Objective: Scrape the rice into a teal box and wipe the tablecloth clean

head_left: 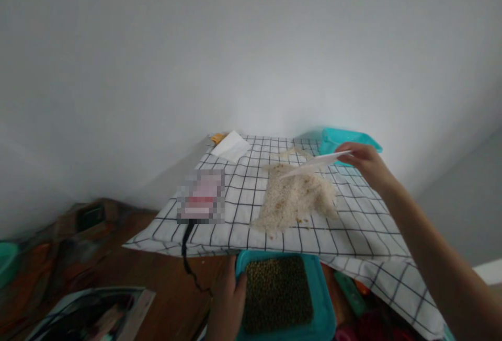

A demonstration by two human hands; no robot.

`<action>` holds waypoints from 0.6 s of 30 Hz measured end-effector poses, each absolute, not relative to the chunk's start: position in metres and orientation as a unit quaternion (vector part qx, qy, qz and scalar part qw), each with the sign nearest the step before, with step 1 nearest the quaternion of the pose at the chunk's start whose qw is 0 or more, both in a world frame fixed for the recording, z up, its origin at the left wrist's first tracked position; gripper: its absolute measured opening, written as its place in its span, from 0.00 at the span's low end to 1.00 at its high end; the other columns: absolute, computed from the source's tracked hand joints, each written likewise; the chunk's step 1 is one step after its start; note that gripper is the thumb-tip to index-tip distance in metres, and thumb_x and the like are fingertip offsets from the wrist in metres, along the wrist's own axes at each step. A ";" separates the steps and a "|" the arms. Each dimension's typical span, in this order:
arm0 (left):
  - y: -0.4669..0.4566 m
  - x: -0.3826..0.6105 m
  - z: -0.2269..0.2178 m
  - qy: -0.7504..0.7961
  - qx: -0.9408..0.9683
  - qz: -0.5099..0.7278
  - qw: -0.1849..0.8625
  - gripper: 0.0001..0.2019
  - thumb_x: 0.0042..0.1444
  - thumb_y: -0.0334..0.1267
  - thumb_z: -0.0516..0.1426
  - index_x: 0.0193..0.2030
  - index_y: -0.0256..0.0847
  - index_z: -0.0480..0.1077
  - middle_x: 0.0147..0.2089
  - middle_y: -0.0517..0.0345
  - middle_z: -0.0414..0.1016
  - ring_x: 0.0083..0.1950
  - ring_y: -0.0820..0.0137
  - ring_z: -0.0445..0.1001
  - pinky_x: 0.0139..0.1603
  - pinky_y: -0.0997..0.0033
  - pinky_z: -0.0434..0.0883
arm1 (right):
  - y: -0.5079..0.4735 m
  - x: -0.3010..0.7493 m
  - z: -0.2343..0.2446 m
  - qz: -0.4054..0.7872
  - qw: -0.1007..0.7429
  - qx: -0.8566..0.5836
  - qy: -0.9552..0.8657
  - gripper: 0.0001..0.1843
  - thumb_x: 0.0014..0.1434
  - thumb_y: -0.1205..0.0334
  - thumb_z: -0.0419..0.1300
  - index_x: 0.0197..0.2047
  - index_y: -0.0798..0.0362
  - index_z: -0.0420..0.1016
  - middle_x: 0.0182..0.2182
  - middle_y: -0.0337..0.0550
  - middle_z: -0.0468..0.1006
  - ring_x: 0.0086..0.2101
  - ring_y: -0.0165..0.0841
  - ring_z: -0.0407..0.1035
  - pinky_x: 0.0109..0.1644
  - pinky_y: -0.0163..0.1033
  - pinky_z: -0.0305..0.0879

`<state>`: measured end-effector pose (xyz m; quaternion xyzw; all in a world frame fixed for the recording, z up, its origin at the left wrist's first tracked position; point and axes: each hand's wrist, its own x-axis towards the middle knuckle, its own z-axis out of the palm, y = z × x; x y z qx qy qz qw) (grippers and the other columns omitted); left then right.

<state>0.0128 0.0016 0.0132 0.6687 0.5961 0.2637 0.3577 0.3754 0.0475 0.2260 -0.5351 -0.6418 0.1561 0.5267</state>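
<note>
My right hand (363, 159) pinches one end of a thin white sheet, like paper or card (316, 163). The sheet slants down to the left, its far end over a spread heap of pale grains (292, 200) with brownish bits. Whether it touches the heap I cannot tell. Below the table's front edge, my left hand (228, 302) grips the left rim of a turquoise tray (325, 304). Small round greenish-brown beans (276, 294) fill the tray.
A checked cloth (239, 215) covers the table. Behind my right hand stands a turquoise basin (347, 136). At the back left lies a white paper (231, 146) beside a yellow item (218, 138). A pixelated object (201, 197) with a dark cord (185, 249) lies left.
</note>
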 end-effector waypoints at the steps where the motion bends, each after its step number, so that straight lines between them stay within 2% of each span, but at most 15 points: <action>1: 0.002 0.014 0.013 0.593 0.672 0.268 0.353 0.26 0.59 0.41 0.43 0.60 0.32 0.62 0.64 0.36 0.69 0.68 0.54 0.63 0.70 0.47 0.55 | 0.029 0.381 0.219 0.141 0.548 -0.548 -0.616 0.08 0.52 0.56 0.66 0.33 0.51 0.78 0.31 0.40 0.77 0.35 0.35 0.69 0.41 0.40 0.65; 3: 0.003 0.015 0.011 0.590 0.675 0.273 0.350 0.25 0.58 0.41 0.43 0.59 0.31 0.63 0.63 0.34 0.70 0.67 0.52 0.64 0.69 0.46 0.56 | -0.012 0.388 0.207 0.124 0.566 -0.577 -0.576 0.07 0.53 0.55 0.67 0.35 0.48 0.79 0.33 0.40 0.79 0.36 0.37 0.71 0.42 0.42 0.67; 7: 0.006 0.019 0.006 0.595 0.670 0.269 0.353 0.28 0.58 0.41 0.42 0.62 0.26 0.59 0.65 0.30 0.66 0.68 0.51 0.63 0.69 0.48 0.57 | -0.089 0.393 0.188 0.112 0.530 -0.657 -0.524 0.09 0.57 0.53 0.64 0.42 0.43 0.79 0.39 0.41 0.82 0.41 0.43 0.74 0.49 0.47 0.68; 12: 0.009 0.026 0.013 0.584 0.680 0.267 0.353 0.27 0.58 0.40 0.43 0.61 0.27 0.59 0.63 0.30 0.68 0.66 0.52 0.65 0.67 0.50 0.60 | -0.132 0.390 0.172 0.079 0.451 -0.736 -0.498 0.15 0.57 0.48 0.61 0.43 0.46 0.79 0.38 0.45 0.83 0.39 0.47 0.77 0.44 0.47 0.72; 16: 0.007 0.035 0.020 0.565 0.696 0.266 0.354 0.24 0.59 0.37 0.43 0.61 0.36 0.60 0.59 0.40 0.74 0.66 0.56 0.67 0.67 0.50 0.60 | -0.136 0.389 0.164 0.064 0.398 -0.753 -0.521 0.18 0.58 0.48 0.59 0.46 0.49 0.78 0.37 0.45 0.84 0.37 0.45 0.78 0.39 0.43 0.74; 18: 0.005 0.040 0.021 0.565 0.697 0.260 0.356 0.24 0.59 0.38 0.43 0.61 0.35 0.60 0.59 0.40 0.74 0.65 0.55 0.68 0.66 0.48 0.61 | -0.136 0.387 0.164 0.063 0.383 -0.750 -0.536 0.18 0.58 0.49 0.59 0.46 0.50 0.79 0.36 0.45 0.84 0.35 0.43 0.79 0.36 0.40 0.75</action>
